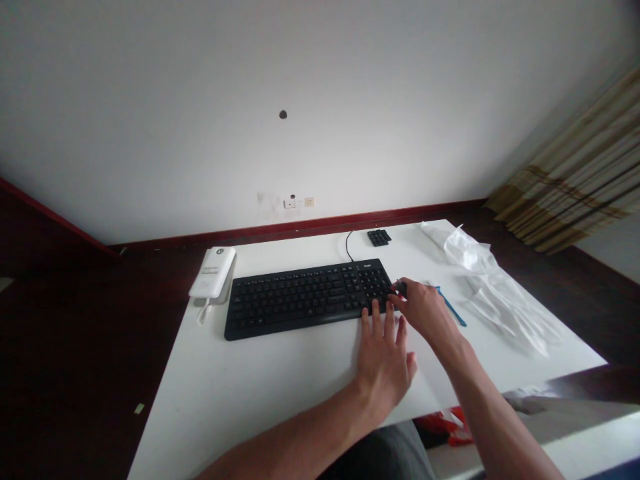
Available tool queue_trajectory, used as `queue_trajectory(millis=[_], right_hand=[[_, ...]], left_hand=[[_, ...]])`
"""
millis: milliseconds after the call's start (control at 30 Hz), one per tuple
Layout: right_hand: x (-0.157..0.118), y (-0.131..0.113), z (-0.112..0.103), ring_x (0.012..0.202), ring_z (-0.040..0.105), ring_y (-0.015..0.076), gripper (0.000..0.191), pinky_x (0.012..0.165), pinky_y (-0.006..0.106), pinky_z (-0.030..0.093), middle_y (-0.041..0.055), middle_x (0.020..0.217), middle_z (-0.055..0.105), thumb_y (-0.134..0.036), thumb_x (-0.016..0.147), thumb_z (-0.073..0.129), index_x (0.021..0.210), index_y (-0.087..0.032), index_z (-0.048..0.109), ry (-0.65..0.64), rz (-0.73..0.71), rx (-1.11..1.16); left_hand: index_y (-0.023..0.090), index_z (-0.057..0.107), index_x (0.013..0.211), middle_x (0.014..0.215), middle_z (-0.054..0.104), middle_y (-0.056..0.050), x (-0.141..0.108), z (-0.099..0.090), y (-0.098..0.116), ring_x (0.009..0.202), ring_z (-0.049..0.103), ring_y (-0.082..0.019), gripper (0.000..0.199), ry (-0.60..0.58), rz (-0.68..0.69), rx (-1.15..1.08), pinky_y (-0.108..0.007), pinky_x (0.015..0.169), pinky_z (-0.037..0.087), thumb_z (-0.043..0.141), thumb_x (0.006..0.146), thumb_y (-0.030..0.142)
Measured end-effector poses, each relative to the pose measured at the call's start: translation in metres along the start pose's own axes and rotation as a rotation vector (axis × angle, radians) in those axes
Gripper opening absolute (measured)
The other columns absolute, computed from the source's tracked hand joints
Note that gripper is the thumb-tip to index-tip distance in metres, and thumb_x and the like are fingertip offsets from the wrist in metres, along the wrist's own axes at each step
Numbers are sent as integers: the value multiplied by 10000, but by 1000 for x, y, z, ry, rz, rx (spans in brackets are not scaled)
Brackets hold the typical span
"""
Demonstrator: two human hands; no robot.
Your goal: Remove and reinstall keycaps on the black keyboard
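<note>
A black wired keyboard (295, 300) lies across the white table. My left hand (383, 360) rests flat with fingers spread, its fingertips on the keyboard's front edge below the number pad. At the right end of the keyboard, my right hand (423, 307) is closed, with thumb and fingers pinched around something small and dark that I cannot make out. Behind the keyboard sits a small cluster of black keycaps (379, 238). A thin blue strip (453, 308) lies just right of my right hand, partly hidden by it.
A white power bank (213, 272) with a short white cable stands left of the keyboard. Crumpled clear plastic bags (493, 293) cover the table's right side. The keyboard cable (347, 245) runs to the back edge. Something red (453, 427) shows below the front edge.
</note>
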State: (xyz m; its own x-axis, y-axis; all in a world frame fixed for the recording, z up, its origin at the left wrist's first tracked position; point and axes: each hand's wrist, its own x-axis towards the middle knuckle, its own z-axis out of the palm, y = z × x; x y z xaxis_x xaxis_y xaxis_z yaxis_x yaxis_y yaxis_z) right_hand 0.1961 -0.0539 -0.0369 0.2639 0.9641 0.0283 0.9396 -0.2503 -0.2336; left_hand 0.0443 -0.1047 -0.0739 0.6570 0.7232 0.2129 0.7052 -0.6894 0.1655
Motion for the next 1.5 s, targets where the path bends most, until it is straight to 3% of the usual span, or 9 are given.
queue_trajectory(millis=[333, 467, 567, 700, 800, 1033, 1500], right_hand=[[1, 6, -5, 724, 702, 255, 133, 650, 320, 431, 50, 764, 755, -353, 890, 703, 931, -238, 753, 20, 8, 135], [3, 9, -17, 597, 606, 209, 341, 581, 316, 388, 31, 621, 671, -536, 857, 731, 740, -216, 711, 213, 84, 346], [8, 6, -18, 479, 430, 140, 513, 493, 295, 311, -16, 476, 476, -606, 855, 718, 573, -221, 527, 276, 101, 746], [21, -6, -10, 408, 210, 85, 563, 428, 275, 197, -80, 451, 261, -495, 888, 701, 541, -234, 342, 208, 14, 1516], [30, -12, -4, 400, 175, 78, 538, 419, 271, 173, -87, 447, 216, -378, 879, 703, 533, -227, 319, 142, -40, 1765], [38, -14, 14, 388, 193, 75, 534, 414, 278, 146, -80, 428, 228, -343, 850, 713, 494, -231, 331, 62, -87, 1738], [36, -21, 22, 396, 204, 71, 598, 391, 257, 197, -79, 437, 221, -493, 854, 708, 509, -234, 294, 94, -82, 1598]], left_hand=[[135, 499, 1552, 1687, 331, -172, 0, 1, 0, 1553, 292, -427, 659, -1, -7, -15, -605, 1236, 316, 508, 1006, 505], [162, 474, 1574, 1682, 345, -167, -1, 2, 0, 1553, 290, -429, 663, 5, -1, -13, -643, 1220, 309, 508, 1005, 501], [173, 467, 1580, 1680, 353, -159, -3, 2, 0, 1554, 285, -432, 659, 14, 1, -10, -643, 1223, 305, 510, 1005, 493], [168, 466, 1582, 1695, 320, -155, -4, 1, 0, 1563, 266, -426, 650, 32, -5, -13, -613, 1238, 304, 489, 1019, 492], [166, 462, 1585, 1699, 314, -151, -4, 0, 0, 1565, 259, -425, 655, 31, 2, -16, -612, 1243, 300, 483, 1020, 497], [163, 479, 1573, 1690, 334, -150, -4, -2, -1, 1554, 284, -431, 645, 43, 2, -13, -599, 1236, 326, 474, 1021, 496], [157, 474, 1572, 1700, 315, -143, -4, -2, 0, 1566, 256, -414, 651, 28, -13, -24, -593, 1257, 302, 467, 1021, 504]])
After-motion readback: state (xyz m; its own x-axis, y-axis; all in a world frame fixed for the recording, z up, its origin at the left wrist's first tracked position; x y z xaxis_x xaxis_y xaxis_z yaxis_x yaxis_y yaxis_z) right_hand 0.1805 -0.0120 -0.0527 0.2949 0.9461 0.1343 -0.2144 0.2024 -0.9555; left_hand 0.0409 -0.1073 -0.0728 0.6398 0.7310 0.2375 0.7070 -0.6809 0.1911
